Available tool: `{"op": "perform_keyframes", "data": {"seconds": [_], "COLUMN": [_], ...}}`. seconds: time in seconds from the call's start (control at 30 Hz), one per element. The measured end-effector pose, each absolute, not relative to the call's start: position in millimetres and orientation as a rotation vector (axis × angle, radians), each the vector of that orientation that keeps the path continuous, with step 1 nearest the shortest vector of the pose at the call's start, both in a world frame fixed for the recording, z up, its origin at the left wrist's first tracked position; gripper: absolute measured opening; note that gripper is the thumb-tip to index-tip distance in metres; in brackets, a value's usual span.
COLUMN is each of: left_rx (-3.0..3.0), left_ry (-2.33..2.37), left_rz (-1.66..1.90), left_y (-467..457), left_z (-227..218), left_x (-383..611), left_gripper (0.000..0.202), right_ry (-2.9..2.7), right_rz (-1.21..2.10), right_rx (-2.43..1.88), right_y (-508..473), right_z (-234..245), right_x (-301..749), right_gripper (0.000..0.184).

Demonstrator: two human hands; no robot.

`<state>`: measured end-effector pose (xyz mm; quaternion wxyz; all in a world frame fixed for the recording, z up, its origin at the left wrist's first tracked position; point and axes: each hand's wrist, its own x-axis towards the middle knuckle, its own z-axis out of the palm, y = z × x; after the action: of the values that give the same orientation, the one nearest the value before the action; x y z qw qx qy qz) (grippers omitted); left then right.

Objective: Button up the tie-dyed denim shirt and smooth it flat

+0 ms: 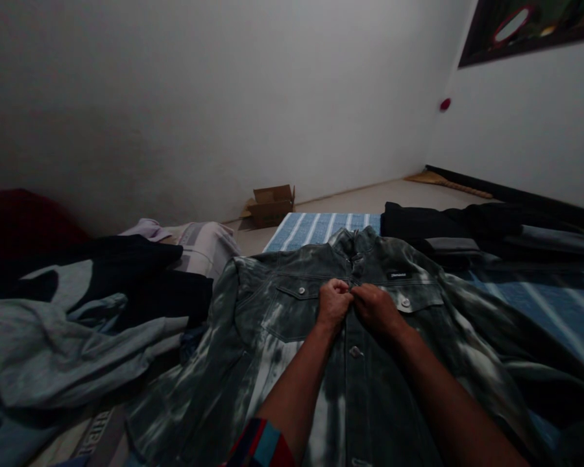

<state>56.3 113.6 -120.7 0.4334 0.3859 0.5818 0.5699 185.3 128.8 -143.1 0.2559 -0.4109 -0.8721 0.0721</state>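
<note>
A dark grey-green and white tie-dye denim jacket (292, 305) lies spread out, collar away from me, with metal buttons and two flapped chest pockets. At the front opening, level with the pockets, my left hand (335, 301) pinches the edge of the placket. Close beside it, my right hand (374, 306) grips the other side of the same placket, fingers closed. Whatever button sits between my fingertips is hidden. Below my hands another jacket button (355, 351) shows on the front strip.
Left of the jacket lies a heap of grey and dark clothes (78, 337). Folded black garments (428, 227) rest at the right on a blue-and-white striped cloth (316, 227). An open cardboard box (271, 207) stands by the wall.
</note>
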Motion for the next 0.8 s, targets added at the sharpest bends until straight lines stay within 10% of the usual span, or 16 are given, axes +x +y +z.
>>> {"op": "perform_keyframes", "data": {"seconds": [0.8], "left_rx": [0.902], "left_ry": [1.556], "left_rz": [1.503], "left_y": [113], "left_z": [-127], "left_x": [63], "left_gripper": [0.022], "right_ry": [-2.367], "right_rz": [-0.059], "right_rx": [-1.215], "right_y": [117], "right_z": [-140], "right_x": [179], "right_gripper": [0.015]}}
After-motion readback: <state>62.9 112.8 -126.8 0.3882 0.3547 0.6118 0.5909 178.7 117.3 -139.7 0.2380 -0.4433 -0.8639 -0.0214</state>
